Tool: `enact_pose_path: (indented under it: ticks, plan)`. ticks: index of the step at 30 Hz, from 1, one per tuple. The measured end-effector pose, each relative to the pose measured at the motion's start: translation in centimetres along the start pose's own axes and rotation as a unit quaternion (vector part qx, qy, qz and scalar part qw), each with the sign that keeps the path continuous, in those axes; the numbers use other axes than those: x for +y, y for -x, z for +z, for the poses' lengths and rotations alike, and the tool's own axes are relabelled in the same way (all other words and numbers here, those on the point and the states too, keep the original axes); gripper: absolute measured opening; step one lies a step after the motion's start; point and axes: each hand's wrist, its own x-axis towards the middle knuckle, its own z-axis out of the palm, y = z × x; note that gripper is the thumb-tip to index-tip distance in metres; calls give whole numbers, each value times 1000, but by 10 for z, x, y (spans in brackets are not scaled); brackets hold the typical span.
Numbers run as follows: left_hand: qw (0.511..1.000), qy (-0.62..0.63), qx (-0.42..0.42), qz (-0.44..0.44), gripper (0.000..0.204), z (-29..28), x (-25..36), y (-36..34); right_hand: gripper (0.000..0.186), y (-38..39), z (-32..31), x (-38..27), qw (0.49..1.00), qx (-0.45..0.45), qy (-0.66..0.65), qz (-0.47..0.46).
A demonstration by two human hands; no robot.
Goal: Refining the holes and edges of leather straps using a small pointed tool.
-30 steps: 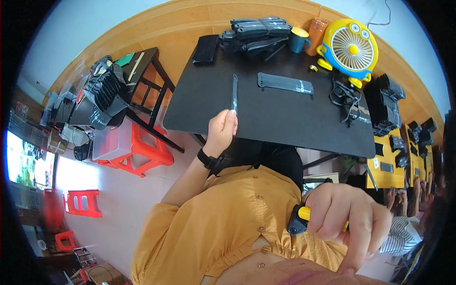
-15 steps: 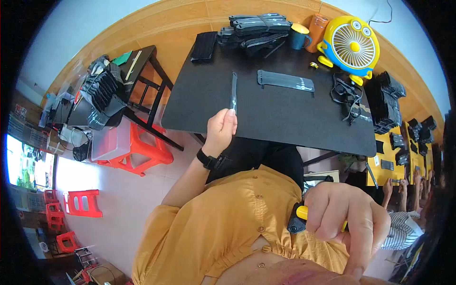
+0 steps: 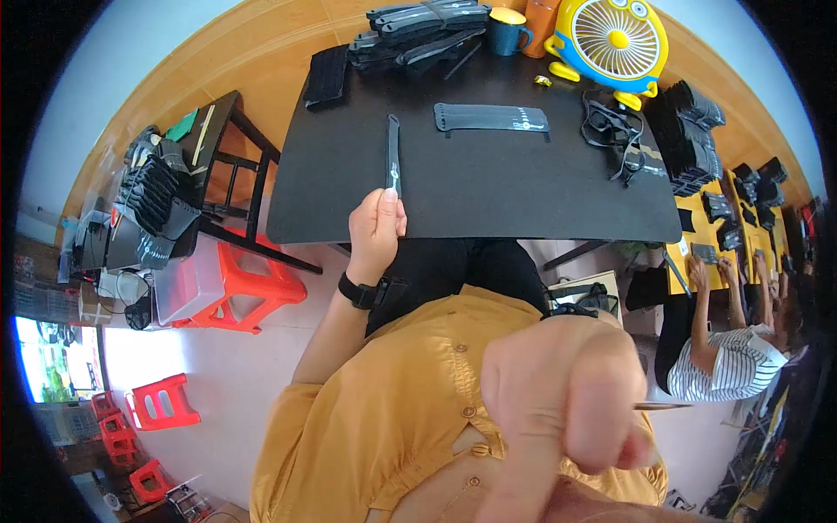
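Note:
My left hand (image 3: 377, 228) pinches the lower end of a narrow dark grey strap (image 3: 393, 155) with pale printing between thumb and fingers. The strap points away over the near left part of the black table (image 3: 349, 205). Close before the camera, my right hand (image 3: 567, 392) is curled and smeared by motion. From its right side juts a thin pointed metal tip (image 3: 663, 406) of a tool; the rest of that tool is hidden in the hand. Farther back on the table lies a flat row of dark grey straps (image 3: 493, 118) side by side.
Bundled straps (image 3: 427, 26), a blue mug (image 3: 507, 35) and a yellow-blue fan (image 3: 617, 44) stand along the table's back. Tangled black straps (image 3: 615, 135) lie at right, beside dark stacks (image 3: 693, 139). A red stool (image 3: 240, 283) is at left. Another person (image 3: 732, 357) works at right.
My right hand has moved left, and the yellow-and-black part of its tool no longer shows. My left hand still holds the strap. The whole view has shifted, table and things sliding left.

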Motion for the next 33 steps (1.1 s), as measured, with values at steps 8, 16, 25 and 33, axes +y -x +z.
enact_pose_path:
  ticks: [8,16,25,33]
  plan:
    - [995,-61,28,70,38,3,0,3,15,35,-78,-9,670,194,680,225]
    - [993,112,-25,-31,34,2,23,10,22,76,-143,33,608,370,664,231]
    - [984,155,-70,-55,36,2,28,8,17,73,-139,34,664,405,603,178]
    - [998,-39,-52,9,37,12,32,3,9,81,-141,39,640,436,614,153]
